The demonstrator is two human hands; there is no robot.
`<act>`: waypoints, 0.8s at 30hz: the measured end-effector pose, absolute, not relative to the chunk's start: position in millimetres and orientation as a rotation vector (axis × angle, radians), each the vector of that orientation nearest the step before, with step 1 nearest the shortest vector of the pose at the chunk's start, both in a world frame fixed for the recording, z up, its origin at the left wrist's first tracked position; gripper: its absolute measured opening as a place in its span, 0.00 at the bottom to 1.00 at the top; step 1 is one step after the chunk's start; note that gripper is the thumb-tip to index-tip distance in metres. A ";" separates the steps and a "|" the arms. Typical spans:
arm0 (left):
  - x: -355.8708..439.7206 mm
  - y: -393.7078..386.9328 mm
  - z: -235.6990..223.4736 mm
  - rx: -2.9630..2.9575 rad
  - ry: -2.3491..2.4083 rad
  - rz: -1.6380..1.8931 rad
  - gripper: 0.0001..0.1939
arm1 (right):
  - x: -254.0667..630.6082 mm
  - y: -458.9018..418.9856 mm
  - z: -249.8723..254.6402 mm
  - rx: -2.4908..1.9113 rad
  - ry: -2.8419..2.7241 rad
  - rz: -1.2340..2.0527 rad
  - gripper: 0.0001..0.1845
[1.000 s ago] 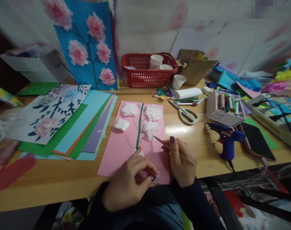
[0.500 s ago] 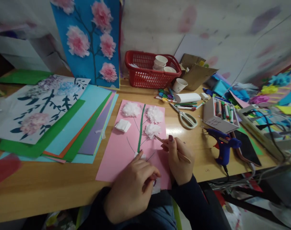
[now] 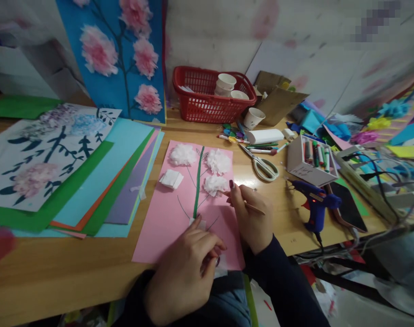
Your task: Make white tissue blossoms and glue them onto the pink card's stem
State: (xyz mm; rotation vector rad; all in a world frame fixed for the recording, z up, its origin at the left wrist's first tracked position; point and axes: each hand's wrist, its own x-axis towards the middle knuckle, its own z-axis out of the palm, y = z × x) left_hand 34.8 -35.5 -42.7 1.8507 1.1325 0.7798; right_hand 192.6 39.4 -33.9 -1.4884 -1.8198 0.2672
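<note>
A sheet of pink paper (image 3: pixel 159 227) lies before me with a green stem (image 3: pixel 197 181), thin drawn lines and several white tissue flowers (image 3: pixel 182 154). My right hand (image 3: pixel 253 215) pinches a thin wooden stick (image 3: pixel 255 209), its tip at the lower edge of the right-hand white flower (image 3: pixel 215 184). My left hand (image 3: pixel 186 268) rests on the lower part of the sheet, index finger extended beside the stem's foot, other fingers loosely bent. Under that fingertip shows a small white piece (image 3: pixel 197 223). At the left sits a folded white tissue square (image 3: pixel 172 179).
Coloured paper sheets (image 3: pixel 121 168) and a flower picture (image 3: pixel 67 181) lie left. A red basket (image 3: pixel 207 109) with paper cups stands behind. To the right are scissors (image 3: pixel 265 169), a marker box (image 3: pixel 311 161), a lit blue glue gun (image 3: pixel 316 204) and a power strip (image 3: pixel 363 177) with cables.
The stick in my right hand now lies flatter, and the hand has shifted slightly left and up. My left hand stays in place. The whole view has shifted slightly.
</note>
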 end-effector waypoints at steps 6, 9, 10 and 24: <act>34.1 -36.6 -44.3 1.862 1.145 0.759 0.14 | 199.3 38.0 -40.6 -1.489 -1.677 0.408 0.25; 34.9 -36.9 -45.1 1.855 1.142 0.758 0.14 | 202.4 33.8 -42.2 -1.488 -1.527 0.547 0.23; 35.2 -37.0 -45.2 1.850 1.143 0.763 0.15 | 202.9 32.5 -41.9 -1.485 -1.482 0.579 0.23; 37.4 -35.4 -49.8 1.517 1.283 0.958 0.08 | 214.7 8.6 -36.7 -1.316 -1.122 0.625 0.25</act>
